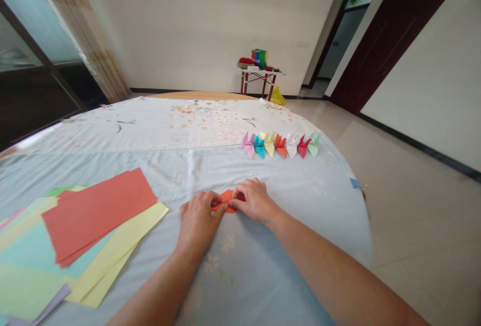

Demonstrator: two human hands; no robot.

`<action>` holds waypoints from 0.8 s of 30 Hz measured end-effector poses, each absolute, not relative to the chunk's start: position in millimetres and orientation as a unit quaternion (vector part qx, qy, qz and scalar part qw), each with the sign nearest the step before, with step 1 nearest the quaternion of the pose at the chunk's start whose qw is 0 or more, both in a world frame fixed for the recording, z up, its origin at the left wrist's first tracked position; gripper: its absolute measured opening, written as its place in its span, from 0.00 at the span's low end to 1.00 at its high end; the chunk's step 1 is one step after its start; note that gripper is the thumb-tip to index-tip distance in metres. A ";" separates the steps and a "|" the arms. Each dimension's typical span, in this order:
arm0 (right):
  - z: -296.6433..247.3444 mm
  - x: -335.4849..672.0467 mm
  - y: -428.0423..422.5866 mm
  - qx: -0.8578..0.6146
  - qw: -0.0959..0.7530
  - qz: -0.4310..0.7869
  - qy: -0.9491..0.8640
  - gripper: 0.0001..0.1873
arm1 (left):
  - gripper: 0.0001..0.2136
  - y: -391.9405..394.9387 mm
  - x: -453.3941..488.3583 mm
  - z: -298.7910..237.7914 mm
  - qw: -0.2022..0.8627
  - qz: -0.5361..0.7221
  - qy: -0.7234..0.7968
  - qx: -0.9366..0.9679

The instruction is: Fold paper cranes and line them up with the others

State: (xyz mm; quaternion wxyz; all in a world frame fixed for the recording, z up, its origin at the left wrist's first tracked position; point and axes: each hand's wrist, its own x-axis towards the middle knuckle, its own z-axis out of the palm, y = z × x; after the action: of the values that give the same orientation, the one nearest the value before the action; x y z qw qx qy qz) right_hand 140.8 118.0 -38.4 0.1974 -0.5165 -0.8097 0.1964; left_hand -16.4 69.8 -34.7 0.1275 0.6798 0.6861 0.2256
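A small folded piece of orange paper (226, 197) lies on the pale blue tablecloth (270, 276) in front of me. My left hand (199, 216) grips its left side, fingers curled and thumb pressed on the paper. From the right, my right hand (255, 200) pinches the other side, thumb and fingertips close to the left thumb. Both hands partly cover the paper, so its full shape is hidden. Beyond my right hand stands a row of several folded paper cranes (280, 145) in pink, blue, yellow, orange, white, red and green.
To the left lies a spread stack of coloured paper sheets, with red-orange sheets (101, 211) on top and yellow sheets (124, 251) below. A blue clip (355, 184) sits at the table's right edge. Against the far wall is a small side table (259, 72) bearing various items.
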 end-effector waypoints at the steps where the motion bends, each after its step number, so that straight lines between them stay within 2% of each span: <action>1: -38.5 141.0 118.0 -0.522 0.194 0.193 -0.808 0.11 | 0.07 69.7 -16.8 -34.3 0.129 0.226 0.686 0.679; 12: -31.7 156.3 125.4 -0.555 0.147 0.213 -0.790 0.14 | 0.07 70.8 -21.6 -31.2 0.151 0.225 0.678 0.684; 19: -24.3 172.3 131.6 -0.561 0.121 0.229 -0.786 0.11 | 0.06 71.3 -22.1 -28.6 0.158 0.219 0.678 0.684; 24: -20.7 182.9 136.5 -0.542 0.155 0.245 -0.789 0.07 | 0.06 70.0 -21.3 -27.2 0.152 0.224 0.673 0.688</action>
State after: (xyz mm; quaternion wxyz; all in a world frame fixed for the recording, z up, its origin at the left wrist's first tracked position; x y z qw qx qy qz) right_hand 182.9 136.5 -20.7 0.1552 -0.5416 -0.7890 0.2452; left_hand -21.3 70.0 -27.2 0.1517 0.6882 0.6733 0.2239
